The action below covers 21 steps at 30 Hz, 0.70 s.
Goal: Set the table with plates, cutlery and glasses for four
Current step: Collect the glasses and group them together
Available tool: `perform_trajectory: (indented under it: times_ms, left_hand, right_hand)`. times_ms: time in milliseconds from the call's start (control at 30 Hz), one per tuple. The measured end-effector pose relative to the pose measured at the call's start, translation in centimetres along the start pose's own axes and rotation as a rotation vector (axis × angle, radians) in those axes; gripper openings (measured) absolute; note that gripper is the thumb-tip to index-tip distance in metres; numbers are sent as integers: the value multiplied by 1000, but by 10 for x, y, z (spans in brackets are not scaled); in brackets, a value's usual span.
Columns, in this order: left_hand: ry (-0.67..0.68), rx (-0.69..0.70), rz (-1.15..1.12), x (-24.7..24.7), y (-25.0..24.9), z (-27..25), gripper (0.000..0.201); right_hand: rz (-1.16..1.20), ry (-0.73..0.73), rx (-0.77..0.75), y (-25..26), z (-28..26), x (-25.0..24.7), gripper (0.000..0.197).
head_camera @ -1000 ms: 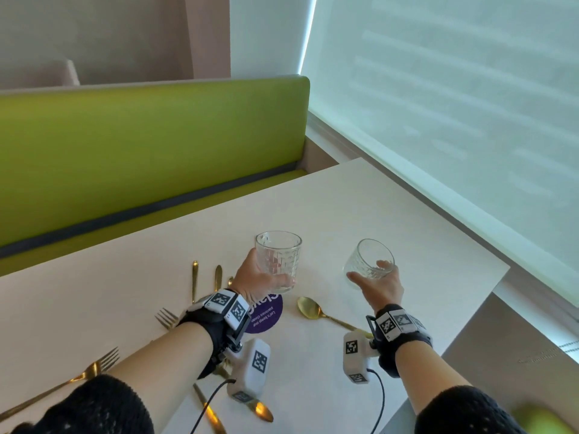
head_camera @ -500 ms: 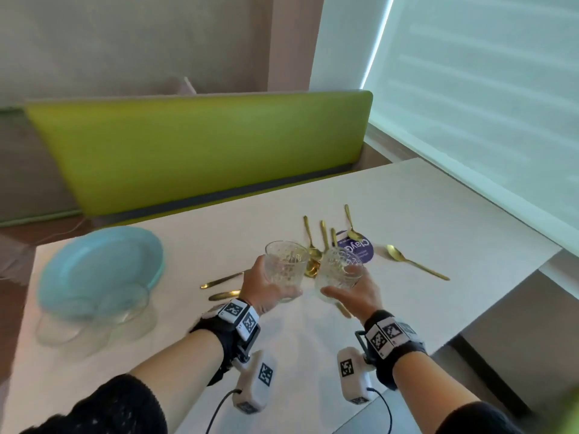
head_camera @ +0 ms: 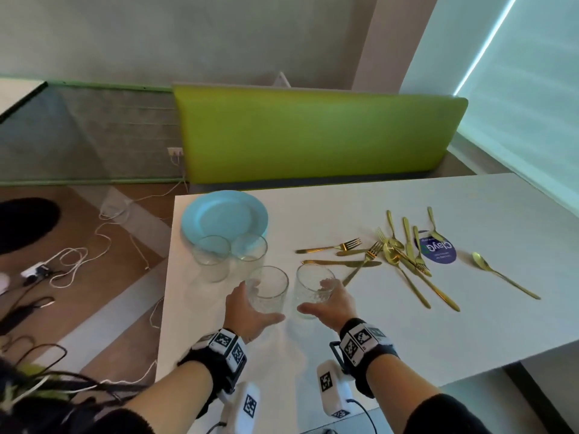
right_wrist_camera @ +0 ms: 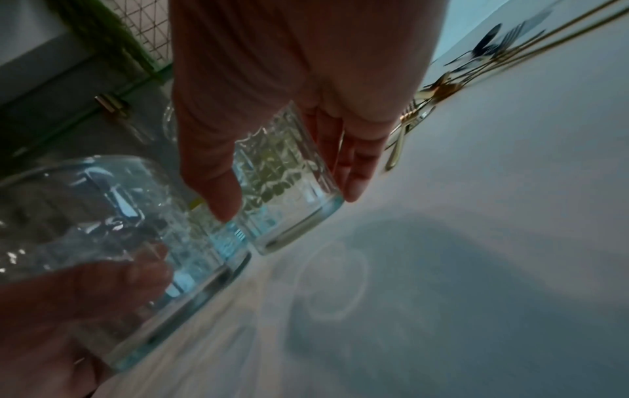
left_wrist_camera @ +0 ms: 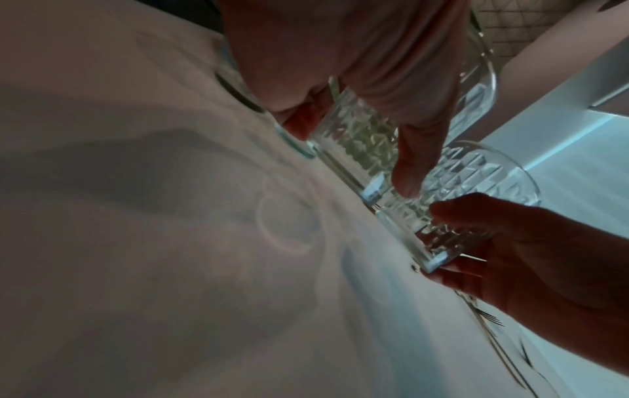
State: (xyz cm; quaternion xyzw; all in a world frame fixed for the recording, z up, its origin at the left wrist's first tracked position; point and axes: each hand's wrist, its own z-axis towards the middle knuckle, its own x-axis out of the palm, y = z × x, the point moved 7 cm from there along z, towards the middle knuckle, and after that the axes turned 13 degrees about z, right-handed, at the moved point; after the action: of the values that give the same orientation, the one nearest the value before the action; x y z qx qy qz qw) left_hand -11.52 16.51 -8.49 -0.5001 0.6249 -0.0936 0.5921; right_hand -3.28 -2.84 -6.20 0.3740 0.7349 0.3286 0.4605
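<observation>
Gripping one cut glass [head_camera: 268, 291] in the left hand [head_camera: 250, 311] and another [head_camera: 313, 286] in the right hand [head_camera: 332, 303], fingers curled; plates [head_camera: 200, 220] lie at eleven o'clock.

A café or canteen dining booth, by the look of it; a lime-green upholstered bench [head_camera: 313, 133] backs a long white surface [head_camera: 438, 324] beside a window with a drawn roller blind [head_camera: 526, 89]; a round purple branded sticker [head_camera: 438, 252] marks the top; cables [head_camera: 78, 261] trail over the wooden floor.
</observation>
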Motion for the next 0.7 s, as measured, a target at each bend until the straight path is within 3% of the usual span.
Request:
perform_trajectory:
  times_ms: [300,700]
  left_hand:
    - [-93,-97,94,-35,57,-4,92]
    - [-133,-167,53,-49,75,4,88]
  right_hand:
    - [-78,106,-13,7,-7,63,78]
    - [-108,146,-66,19,-9,98,80]
